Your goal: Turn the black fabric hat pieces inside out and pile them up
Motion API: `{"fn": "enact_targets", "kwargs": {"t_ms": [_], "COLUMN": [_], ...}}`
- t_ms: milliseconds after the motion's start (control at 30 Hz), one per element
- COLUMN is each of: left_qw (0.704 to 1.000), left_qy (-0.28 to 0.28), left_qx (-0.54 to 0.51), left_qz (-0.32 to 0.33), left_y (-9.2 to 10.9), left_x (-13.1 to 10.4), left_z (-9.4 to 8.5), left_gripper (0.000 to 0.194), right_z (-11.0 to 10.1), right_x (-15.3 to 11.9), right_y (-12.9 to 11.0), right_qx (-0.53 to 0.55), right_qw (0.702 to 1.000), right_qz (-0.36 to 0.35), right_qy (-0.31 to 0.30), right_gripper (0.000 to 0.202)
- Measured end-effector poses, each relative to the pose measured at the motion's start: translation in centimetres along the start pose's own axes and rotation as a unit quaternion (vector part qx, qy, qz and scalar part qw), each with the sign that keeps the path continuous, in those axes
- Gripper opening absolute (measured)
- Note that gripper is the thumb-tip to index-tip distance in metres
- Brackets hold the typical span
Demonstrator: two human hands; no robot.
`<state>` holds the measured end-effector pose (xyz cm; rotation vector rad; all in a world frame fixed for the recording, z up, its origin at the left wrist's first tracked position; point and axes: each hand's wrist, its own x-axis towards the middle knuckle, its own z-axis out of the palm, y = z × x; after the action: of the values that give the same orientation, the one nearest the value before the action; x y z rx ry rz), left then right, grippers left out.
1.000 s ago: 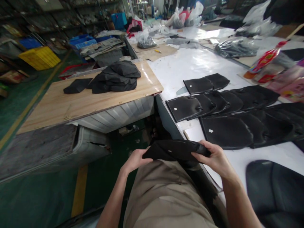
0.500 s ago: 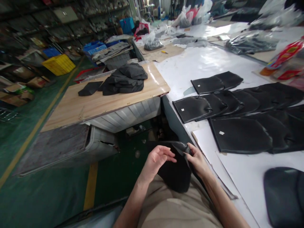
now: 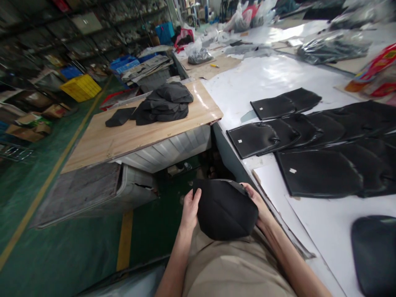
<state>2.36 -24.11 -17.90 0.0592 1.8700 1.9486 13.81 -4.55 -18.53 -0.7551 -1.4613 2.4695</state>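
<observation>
A black piece of sheet material point(image 3: 227, 212), matt on the side facing me, is stretched between my hands in front of my body. My left hand point(image 3: 190, 208) is closed on its left edge, thumb on top. On the opposite edge my right hand point(image 3: 255, 202) grips near the upper corner, its fingers partly hidden behind the piece. To the right, overlapping rows of glossy black pieces point(image 3: 321, 171) with small white stickers lie on the white table point(image 3: 328, 225). A heap of black material point(image 3: 163, 103) rests on the wooden board at the left.
The wooden board point(image 3: 142, 134) lies on a pale ribbed bin point(image 3: 167, 152), with a gap between it and the white table. Another dark piece point(image 3: 375, 251) is at the table's lower right. Plastic-wrapped bundles point(image 3: 335, 47) and a yellow crate point(image 3: 81, 88) stand farther off.
My left hand has moved left and taken hold of the piece's left edge. The piece now faces me spread out, where before it hung from my right hand.
</observation>
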Motion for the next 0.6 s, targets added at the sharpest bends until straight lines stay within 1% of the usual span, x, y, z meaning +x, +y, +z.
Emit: {"fn": "enact_targets", "kwargs": {"t_ms": [67, 133, 167, 267, 333, 367, 433, 467, 500, 600], "left_qw": [0.998, 0.994, 0.993, 0.991, 0.988, 0.987, 0.986, 0.985, 0.985, 0.984], "left_qy": [0.046, 0.067, 0.071, 0.082, 0.088, 0.088, 0.080, 0.076, 0.071, 0.058], "left_qx": [0.038, 0.070, 0.077, 0.091, 0.105, 0.113, 0.125, 0.130, 0.134, 0.143], "left_qz": [0.032, 0.048, 0.051, 0.058, 0.066, 0.070, 0.077, 0.081, 0.084, 0.090], "left_y": [0.3, 0.6, 0.7, 0.7, 0.6, 0.6, 0.6, 0.6, 0.6, 0.6], "left_x": [-0.3, -0.3, -0.4, -0.5, -0.6, -0.7, -0.8, -0.8, -0.8, -0.7], "left_z": [0.1, 0.0, -0.1, -0.4, -0.4, -0.4, -0.3, -0.3, -0.3, -0.4], "left_gripper": [0.040, 0.038, 0.037, 0.036, 0.036, 0.036, 0.035, 0.034, 0.034, 0.032], "right_z": [-0.3, -0.6, -0.7, -0.7, -0.4, -0.2, 0.4, 0.6, 0.9, 1.4], "right_x": [-0.1, -0.4, -0.6, -1.1, -1.1, -1.0, -0.7, -0.5, -0.4, -0.2], "right_y": [-0.1, -0.2, -0.3, -0.4, -0.3, -0.3, -0.2, -0.2, -0.3, -0.8], "right_qx": [-0.035, -0.051, -0.054, -0.090, -0.142, -0.166, -0.196, -0.198, -0.191, -0.157], "right_qw": [0.998, 0.997, 0.997, 0.990, 0.981, 0.976, 0.966, 0.965, 0.965, 0.973], "right_qz": [-0.028, -0.042, -0.054, -0.100, -0.130, -0.142, -0.164, -0.166, -0.164, -0.149], "right_qy": [0.033, 0.036, 0.026, -0.035, -0.038, -0.021, 0.032, 0.053, 0.067, 0.086], "right_gripper": [0.056, 0.052, 0.052, 0.067, 0.072, 0.068, 0.045, 0.034, 0.026, 0.023]}}
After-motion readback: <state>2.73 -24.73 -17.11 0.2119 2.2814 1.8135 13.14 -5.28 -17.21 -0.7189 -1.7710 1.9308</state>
